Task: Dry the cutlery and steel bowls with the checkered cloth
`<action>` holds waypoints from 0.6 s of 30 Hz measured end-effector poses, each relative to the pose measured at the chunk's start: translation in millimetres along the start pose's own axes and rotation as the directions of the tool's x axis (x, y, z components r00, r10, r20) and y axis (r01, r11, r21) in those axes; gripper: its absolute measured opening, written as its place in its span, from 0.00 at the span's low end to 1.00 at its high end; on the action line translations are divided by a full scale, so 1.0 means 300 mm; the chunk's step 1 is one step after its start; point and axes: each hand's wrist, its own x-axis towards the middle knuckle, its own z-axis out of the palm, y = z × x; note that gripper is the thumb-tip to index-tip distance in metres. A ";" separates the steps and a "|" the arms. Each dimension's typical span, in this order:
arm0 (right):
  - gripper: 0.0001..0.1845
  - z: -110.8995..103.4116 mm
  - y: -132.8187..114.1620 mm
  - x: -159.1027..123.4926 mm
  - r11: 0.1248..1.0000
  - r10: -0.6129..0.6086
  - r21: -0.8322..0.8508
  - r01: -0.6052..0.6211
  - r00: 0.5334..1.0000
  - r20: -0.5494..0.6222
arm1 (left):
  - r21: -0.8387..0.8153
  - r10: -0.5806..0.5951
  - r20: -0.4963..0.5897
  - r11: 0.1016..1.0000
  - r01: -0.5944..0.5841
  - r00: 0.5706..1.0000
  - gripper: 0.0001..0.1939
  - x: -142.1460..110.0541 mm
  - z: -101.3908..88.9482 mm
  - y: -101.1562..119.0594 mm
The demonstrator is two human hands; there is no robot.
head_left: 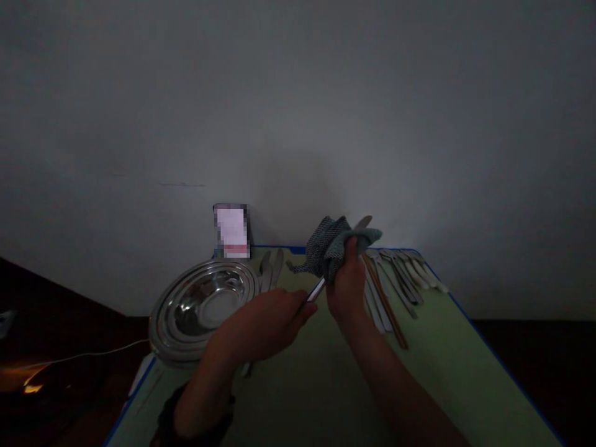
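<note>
My left hand (pixel 274 320) is closed around the handle of a metal table knife (pixel 317 289), which slants up and to the right. A grey-green checked cloth (pixel 328 242) is wrapped about the middle of the knife, and the rounded blade tip sticks out beyond it. My right hand (pixel 348 279) grips the cloth around the blade, its thumb pressed on top. Both hands hold these above the table. More table knives (pixel 277 267) lie beside my left hand, partly hidden by it.
Nested steel bowls (pixel 161 316) stand on the green table (pixel 316 397) at left. A phone-like device (pixel 233 230) leans against the wall behind them. Chopsticks (pixel 388 310), several forks (pixel 400 282) and white spoons (pixel 426 273) lie at right. A white cable (pixel 93 354) runs off at left.
</note>
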 end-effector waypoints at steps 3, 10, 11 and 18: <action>0.30 0.040 -0.002 -0.037 0.980 0.178 0.104 -0.170 0.981 -0.071 | -0.021 0.012 -0.045 1.000 -0.013 0.999 0.19 0.011 0.001 -0.009; 0.24 0.025 -0.002 0.006 0.943 0.196 0.291 -0.161 0.976 -0.094 | -0.104 0.026 -0.027 0.994 -0.029 0.999 0.20 -0.013 -0.034 -0.015; 0.23 0.008 -0.005 0.025 0.942 0.186 0.303 -0.143 0.975 -0.118 | -0.109 0.037 -0.007 0.993 -0.037 0.999 0.20 -0.021 -0.040 -0.014; 0.23 -0.060 -0.024 0.103 0.915 0.057 0.401 0.047 0.968 -0.244 | -0.175 0.041 0.166 0.984 -0.011 0.985 0.21 -0.066 -0.086 0.000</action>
